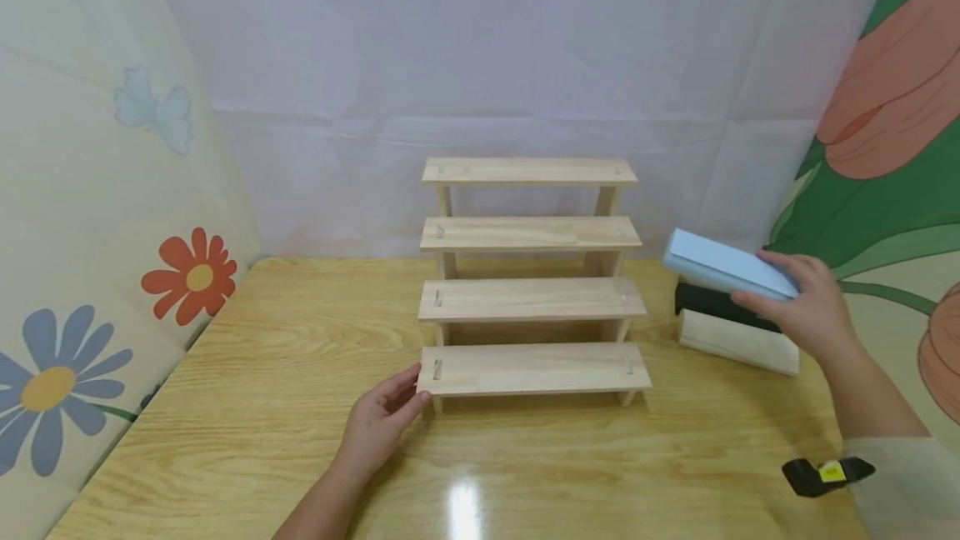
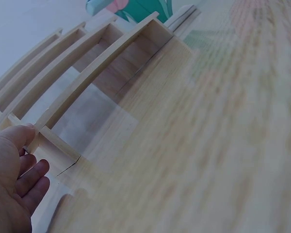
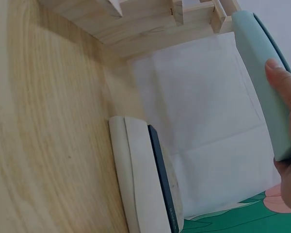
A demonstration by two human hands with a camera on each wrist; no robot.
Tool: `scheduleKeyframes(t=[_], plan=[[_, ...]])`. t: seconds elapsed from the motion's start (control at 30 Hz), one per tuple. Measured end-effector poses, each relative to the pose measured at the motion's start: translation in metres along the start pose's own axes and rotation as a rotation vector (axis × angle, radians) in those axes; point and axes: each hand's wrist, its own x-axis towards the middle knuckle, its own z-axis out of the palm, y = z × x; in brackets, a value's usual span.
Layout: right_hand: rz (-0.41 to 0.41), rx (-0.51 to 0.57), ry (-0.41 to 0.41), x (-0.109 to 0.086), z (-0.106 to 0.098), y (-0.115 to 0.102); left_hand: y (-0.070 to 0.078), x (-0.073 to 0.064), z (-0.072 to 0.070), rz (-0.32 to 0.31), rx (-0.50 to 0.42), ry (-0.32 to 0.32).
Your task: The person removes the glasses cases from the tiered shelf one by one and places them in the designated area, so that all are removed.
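A pale wooden stepped stand point(image 1: 532, 298) rises in several tiers at the middle of the table in the head view. My left hand point(image 1: 382, 422) grips the left end of its lowest shelf point(image 1: 525, 369), thumb at the front corner. In the left wrist view the thumb point(image 2: 22, 135) lies at the shelf's end and the other fingers curl below it. My right hand point(image 1: 810, 302) holds a light blue glasses case point(image 1: 727, 263) by its right end, raised and tilted to the right of the stand. In the right wrist view the thumb lies along the case point(image 3: 264, 82).
Below the right hand, a white glasses case point(image 1: 738, 342) and a black one point(image 1: 720, 304) lie side by side on the wood-grain table point(image 1: 315, 315). A white cloth point(image 1: 480, 48) hangs behind, with flowered panels at both sides. The right wrist carries a black strap point(image 1: 825, 473).
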Motion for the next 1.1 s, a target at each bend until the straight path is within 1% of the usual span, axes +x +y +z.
scheduleKeyframes(t=[0.23, 0.43, 0.6, 0.9, 1.1], plan=[[-0.014, -0.005, 0.022, -0.009, 0.004, 0.008, 0.000, 0.000, 0.000, 0.017, -0.001, 0.002], [-0.001, -0.022, 0.036, -0.017, 0.009, 0.017, 0.000, 0.001, 0.001, 0.008, -0.009, 0.004], [-0.008, -0.018, 0.045, -0.022, 0.014, 0.024, 0.001, 0.000, 0.000, 0.001, -0.006, 0.000], [0.004, -0.009, 0.053, -0.037, 0.022, 0.039, 0.000, 0.000, 0.000, 0.002, -0.003, 0.002], [0.029, -0.005, 0.033, -0.045, 0.026, 0.049, 0.001, 0.000, 0.000, 0.005, 0.006, 0.002]])
